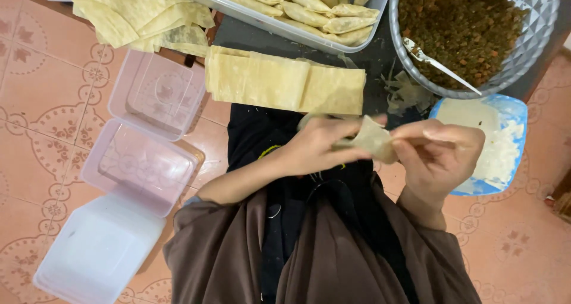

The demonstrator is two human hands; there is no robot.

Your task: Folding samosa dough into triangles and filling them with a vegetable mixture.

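Note:
Both my hands hold one pale folded pastry wrapper (372,138) over my lap. My left hand (318,146) pinches its left side with the fingertips. My right hand (440,155) grips its right side, thumb on top. Just beyond the hands lies a stack of flat pastry sheets (279,81) on a dark surface. A grey bowl (535,39) of brown minced filling with a metal spoon (440,63) in it stands at the upper right. A clear tray (285,27) of folded filled pastries sits at the top.
A blue bowl (511,110) with white paste is right of my right hand. Clear pink-tinted plastic boxes and lids (143,137) lie on the tiled floor at the left. More loose pastry sheets (137,12) are heaped at the top left.

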